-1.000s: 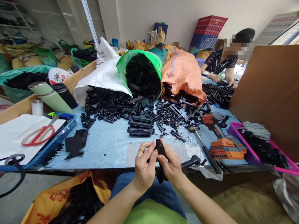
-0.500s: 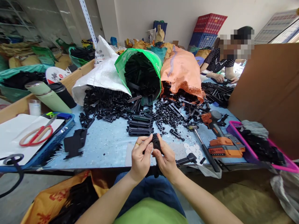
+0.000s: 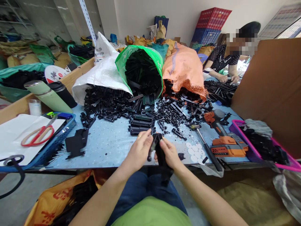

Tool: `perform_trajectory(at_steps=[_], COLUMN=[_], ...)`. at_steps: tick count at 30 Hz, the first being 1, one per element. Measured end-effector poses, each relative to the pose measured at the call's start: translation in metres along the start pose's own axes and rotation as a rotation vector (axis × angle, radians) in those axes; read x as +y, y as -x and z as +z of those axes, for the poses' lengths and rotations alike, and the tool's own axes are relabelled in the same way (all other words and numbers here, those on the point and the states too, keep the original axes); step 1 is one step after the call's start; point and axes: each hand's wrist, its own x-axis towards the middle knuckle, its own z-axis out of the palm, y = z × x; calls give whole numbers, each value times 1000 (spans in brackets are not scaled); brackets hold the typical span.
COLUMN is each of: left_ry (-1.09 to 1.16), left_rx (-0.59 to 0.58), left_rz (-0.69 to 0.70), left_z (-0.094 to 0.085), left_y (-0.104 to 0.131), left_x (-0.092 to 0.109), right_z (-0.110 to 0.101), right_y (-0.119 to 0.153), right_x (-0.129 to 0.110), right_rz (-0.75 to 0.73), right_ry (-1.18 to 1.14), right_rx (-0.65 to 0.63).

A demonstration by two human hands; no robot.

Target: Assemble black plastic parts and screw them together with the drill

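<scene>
My right hand [image 3: 169, 153] is closed around a long black plastic part [image 3: 161, 160] just over the table's front edge. The part points down toward my lap, its lower end blurred. My left hand [image 3: 139, 150] is closed at the upper left of the same piece, thumb and fingers on a small black section that sticks out there. Beyond my hands lies a stack of black plastic bars [image 3: 141, 125]. White round discs [image 3: 195, 150] lie to the right of my right hand.
An orange cordless drill [image 3: 225, 138], a hammer [image 3: 207, 147] and a pink basket [image 3: 258, 141] are at right. Red scissors [image 3: 37, 135] lie at left. Sacks, including a green one [image 3: 138, 48], spill black parts and screws across the back. A co-worker [image 3: 222, 59] handles parts at far right.
The black part has turned in my hands, and its long body now shows, tilted down toward me. My left hand has shifted slightly left, its fingers straighter.
</scene>
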Motion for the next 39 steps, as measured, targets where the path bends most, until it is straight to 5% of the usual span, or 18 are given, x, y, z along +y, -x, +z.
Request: perform_trajectory(at_steps=[3,9,18,23,26,30,34,37,39], left_ry=[197,326,334,62,-201,-429,-570,-640,-636], left_rx=[59,48,49,166,172,157,34,-249,-304], left_rz=[-144,-289,-324,-304,-203,-56,104,107,88], left_z=[-18,-12,-5,-2,-6,-12,17,65,96], left_y=[-2,3,11,14,18,16,-17,-56,-82], left_x=[-7,-22,-35,-83,-110,-118,-103,-90,-85], right_z=[-22,-47,-43,-15,-25,-84,-125,-125,-122], right_y=[-4,3,-13,-44,-53,-55,-67,-82,-88], right_x=[-13,-24,-53,-10,19,26,32,40,42], right_rz=[160,-58,35,-85,-319,-321,-266,-256,-254], right_ry=[-178,-76,76,635,951,1051,1152,1148,1130], right_rx=[-116,-98,-194,-423,-208,31,115,183,236])
